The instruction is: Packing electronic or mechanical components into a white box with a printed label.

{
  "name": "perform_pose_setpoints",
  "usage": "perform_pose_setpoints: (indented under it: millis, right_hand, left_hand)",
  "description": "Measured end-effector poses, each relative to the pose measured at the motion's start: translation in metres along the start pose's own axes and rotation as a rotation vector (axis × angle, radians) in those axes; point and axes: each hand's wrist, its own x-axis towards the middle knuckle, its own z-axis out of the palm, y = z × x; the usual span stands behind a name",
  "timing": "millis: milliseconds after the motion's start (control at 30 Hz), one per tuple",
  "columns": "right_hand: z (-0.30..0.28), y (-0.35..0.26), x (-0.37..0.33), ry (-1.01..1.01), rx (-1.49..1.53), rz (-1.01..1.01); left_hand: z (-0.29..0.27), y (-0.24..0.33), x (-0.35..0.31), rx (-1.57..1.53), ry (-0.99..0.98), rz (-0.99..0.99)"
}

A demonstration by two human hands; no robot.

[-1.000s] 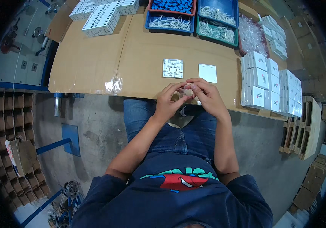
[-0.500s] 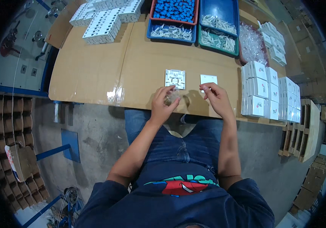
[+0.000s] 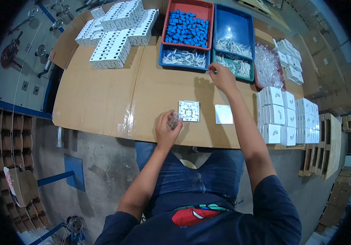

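Observation:
My left hand (image 3: 167, 130) is closed around a clear, crinkled plastic bag (image 3: 175, 120) close to the table's near edge. Just beside its fingertips lies a white square frame (image 3: 189, 111) with a moulded inner face turned up. A flat white square plate (image 3: 224, 114) rests to the right of that, under the edge of my reaching forearm. My right hand (image 3: 223, 78) is stretched out to the front corners of the parts trays, its thumb and fingers pinched together. What sits in the pinch, if anything, is too small to make out.
A blue tray (image 3: 171, 66) and a green tray (image 3: 247, 76) hold small pale parts. Behind them stand a red tray (image 3: 167, 34) of blue pieces and another blue tray. Clear bags (image 3: 268, 65) fill a red tray. White boxes (image 3: 274, 114) are stacked right, white units (image 3: 112, 53) far left.
My right hand has moved forward from the flat plate to the trays. The left hand keeps the clear bag near the white frame. The whole view has shifted, showing more of the trays.

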Motion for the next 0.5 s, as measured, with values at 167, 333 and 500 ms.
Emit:
perform_pose_setpoints:
  millis: [167,333,500]
  right_hand:
    - [0.043,0.006,0.065,0.062,-0.174,-0.158]
    - [0.072,-0.002,0.083,0.011,-0.352,-0.212]
    - [0.082,0.006,0.093,0.08,-0.34,-0.104]
  left_hand:
    - [0.0,-0.001,0.0,0.054,0.001,0.027]
    - [0.001,-0.001,0.001,0.068,-0.004,-0.008]
    - [0.004,-0.002,0.0,0.096,-0.023,0.016]
